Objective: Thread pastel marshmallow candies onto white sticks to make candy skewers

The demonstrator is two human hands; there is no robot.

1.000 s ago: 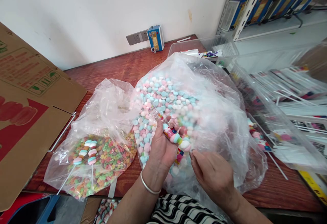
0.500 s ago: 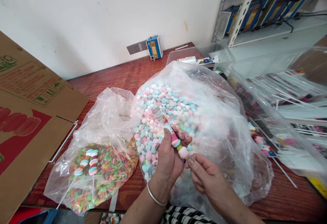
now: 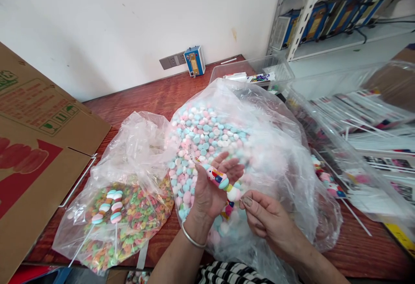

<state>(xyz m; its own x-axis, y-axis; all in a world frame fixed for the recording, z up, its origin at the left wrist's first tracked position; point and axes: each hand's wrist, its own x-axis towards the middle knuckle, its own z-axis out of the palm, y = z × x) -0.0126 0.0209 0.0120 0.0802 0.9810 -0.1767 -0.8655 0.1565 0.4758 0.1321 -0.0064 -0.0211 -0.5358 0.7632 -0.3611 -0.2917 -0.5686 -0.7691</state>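
Observation:
A candy skewer [image 3: 216,177] with a wrapped, printed top piece, a yellow-green bead and a pink-white marshmallow ball lies at a slant over my left palm. My left hand [image 3: 210,191], a metal bangle at its wrist, is open, palm up, with fingers spread beneath the skewer. The thumb and forefinger of my right hand [image 3: 262,217] pinch the skewer's lower end, just below the ball. Something brightly printed [image 3: 228,209] shows beneath the skewer. Under both hands lies a big clear bag [image 3: 275,158] of pink, blue and white marshmallow pieces [image 3: 204,132].
To the left, a bag of small colourful rings [image 3: 145,206] carries two finished-looking marshmallow skewers [image 3: 116,208]. A cardboard box [image 3: 48,124] stands beyond it. On the right are clear bins [image 3: 327,145] with packed sticks and a loose skewer [image 3: 327,180]. A blue device [image 3: 195,61] sits by the wall.
My left fingers have opened from around the skewer and spread out. The skewer has turned, showing more of its printed side. My right hand keeps pinching its lower end, slightly farther right.

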